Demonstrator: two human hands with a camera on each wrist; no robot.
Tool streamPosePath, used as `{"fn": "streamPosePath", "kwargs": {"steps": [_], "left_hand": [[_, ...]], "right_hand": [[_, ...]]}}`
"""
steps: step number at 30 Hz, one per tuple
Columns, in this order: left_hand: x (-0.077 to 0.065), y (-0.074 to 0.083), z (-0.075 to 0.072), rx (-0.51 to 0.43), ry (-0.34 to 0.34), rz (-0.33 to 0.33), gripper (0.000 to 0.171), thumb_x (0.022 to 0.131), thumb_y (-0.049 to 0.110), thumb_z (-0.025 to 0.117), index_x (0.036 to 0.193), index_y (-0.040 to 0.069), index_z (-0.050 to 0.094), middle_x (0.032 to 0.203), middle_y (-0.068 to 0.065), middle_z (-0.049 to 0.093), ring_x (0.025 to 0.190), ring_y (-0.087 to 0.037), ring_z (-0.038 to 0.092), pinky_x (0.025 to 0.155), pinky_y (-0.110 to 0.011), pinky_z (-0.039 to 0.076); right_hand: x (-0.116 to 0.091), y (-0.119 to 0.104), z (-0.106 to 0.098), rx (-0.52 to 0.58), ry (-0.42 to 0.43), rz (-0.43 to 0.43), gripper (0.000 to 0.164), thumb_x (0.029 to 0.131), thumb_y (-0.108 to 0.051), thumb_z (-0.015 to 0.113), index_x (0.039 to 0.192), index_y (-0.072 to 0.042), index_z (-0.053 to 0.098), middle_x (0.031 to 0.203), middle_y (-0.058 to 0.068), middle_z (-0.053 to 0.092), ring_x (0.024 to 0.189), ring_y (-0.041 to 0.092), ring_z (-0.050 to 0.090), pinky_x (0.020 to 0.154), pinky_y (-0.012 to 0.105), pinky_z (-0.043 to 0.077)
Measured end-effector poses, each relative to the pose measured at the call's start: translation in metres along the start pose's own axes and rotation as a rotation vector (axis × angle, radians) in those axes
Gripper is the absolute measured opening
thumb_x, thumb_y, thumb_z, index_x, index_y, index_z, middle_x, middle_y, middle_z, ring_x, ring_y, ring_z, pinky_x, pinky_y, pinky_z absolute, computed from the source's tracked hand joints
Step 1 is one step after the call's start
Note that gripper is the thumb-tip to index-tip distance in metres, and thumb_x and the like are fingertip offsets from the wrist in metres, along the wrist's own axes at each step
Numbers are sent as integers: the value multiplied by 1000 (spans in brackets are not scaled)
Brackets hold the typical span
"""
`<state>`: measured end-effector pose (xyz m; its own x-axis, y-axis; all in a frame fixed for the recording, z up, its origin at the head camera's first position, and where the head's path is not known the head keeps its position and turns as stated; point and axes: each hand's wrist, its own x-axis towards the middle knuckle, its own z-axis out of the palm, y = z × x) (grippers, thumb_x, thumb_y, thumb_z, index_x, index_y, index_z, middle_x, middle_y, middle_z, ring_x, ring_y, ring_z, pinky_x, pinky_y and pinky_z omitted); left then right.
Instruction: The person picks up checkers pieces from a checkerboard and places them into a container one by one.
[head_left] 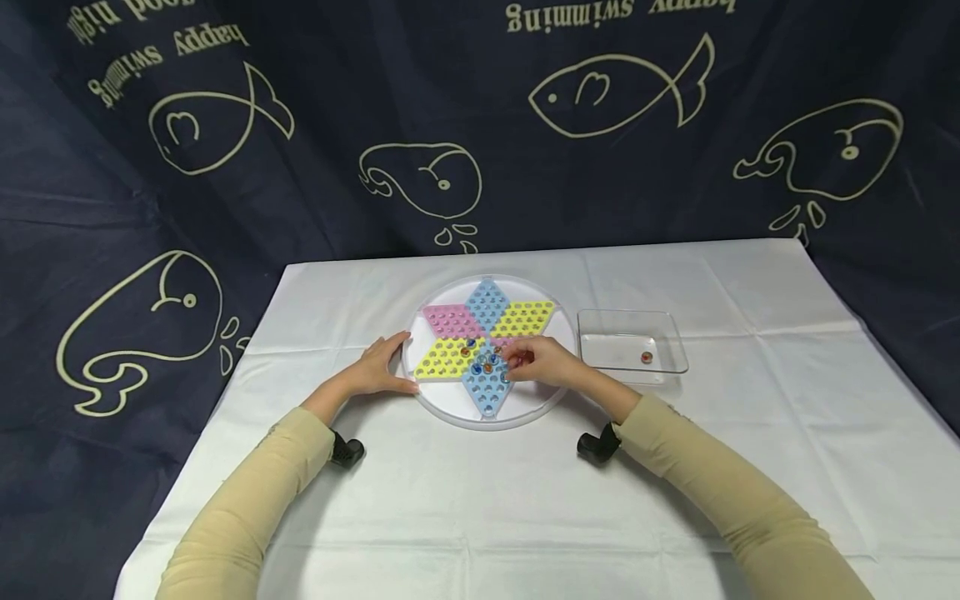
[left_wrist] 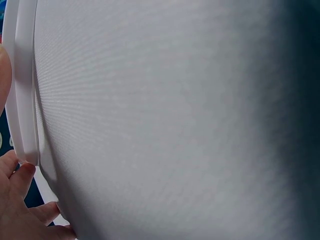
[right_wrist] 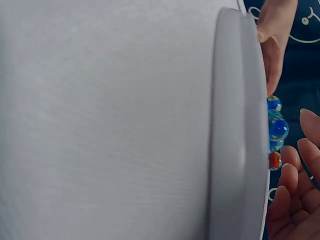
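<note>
A round white Chinese checkers board (head_left: 536, 400) lies on the table, with a star of pink, yellow and blue points. Several glass marbles (head_left: 477, 367) are grouped around its centre, blue and orange-red. My left hand (head_left: 375, 368) rests at the board's left rim, thumb and fingers spread apart along the edge. My right hand (head_left: 547, 361) is over the right of the centre, fingers loosely bent. In the right wrist view its fingertips (right_wrist: 286, 175) are right beside a red marble (right_wrist: 275, 161), and no marble shows between thumb and fingers.
A clear plastic box (head_left: 675, 354) stands right of the board, with one orange-red marble (head_left: 647, 357) inside. White cloth (head_left: 465, 508) covers the table. A dark curtain (head_left: 330, 208) with fish and whale drawings hangs behind.
</note>
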<state>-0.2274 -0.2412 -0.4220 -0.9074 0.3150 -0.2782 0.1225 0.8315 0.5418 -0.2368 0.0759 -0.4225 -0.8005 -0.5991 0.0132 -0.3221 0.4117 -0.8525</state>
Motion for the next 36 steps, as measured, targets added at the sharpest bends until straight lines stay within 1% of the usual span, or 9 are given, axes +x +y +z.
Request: {"fn": "streamPosePath", "kwargs": {"steps": [4,10,15,23,30,36], "left_hand": [[0,1,0,1,-1,3,108,69,46,76,146,5,13,151,-22,12,137,-45,1,107,-62,8],[1,-1,1,4,-6,0,108,69,47,75,146,5,12,151,-22,12,137,-44,0,108,-62,8],[1,-1,1,5,0,2,108,69,47,76,146,5,13,151,-22,13,137,-45,1,108,-62,8],[1,-1,1,4,8,10,108,69,46,76,146,4,14,150,-22,14,137,-45,2,108,-62,8],[2,0,0,3,13,14,107,69,45,76,146,4,14,150,-22,14,136,-46,2,108,-61,8],[2,-1,1,4,16,4,107,68,45,77,146,4,14,150,-22,15,136,-46,3,108,-61,9]], "right_hand": [[0,1,4,5,-9,6,29,75,-3,71,100,8,63,82,9,63,72,8,53,65,17,48],[2,4,7,-28,-25,-11,24,75,-2,70,96,8,65,77,4,59,70,7,50,63,16,46],[4,5,8,-63,-43,-24,20,75,-2,70,93,6,66,74,2,58,67,7,48,60,15,43],[5,6,10,-134,-41,-49,15,75,-2,69,89,5,67,72,2,58,65,5,47,58,15,43],[4,3,9,-137,-40,-25,15,75,-2,70,88,4,68,71,2,59,64,5,48,57,14,42],[4,-1,4,-122,-47,15,15,75,-4,70,89,3,67,75,4,61,68,7,51,60,16,45]]}}
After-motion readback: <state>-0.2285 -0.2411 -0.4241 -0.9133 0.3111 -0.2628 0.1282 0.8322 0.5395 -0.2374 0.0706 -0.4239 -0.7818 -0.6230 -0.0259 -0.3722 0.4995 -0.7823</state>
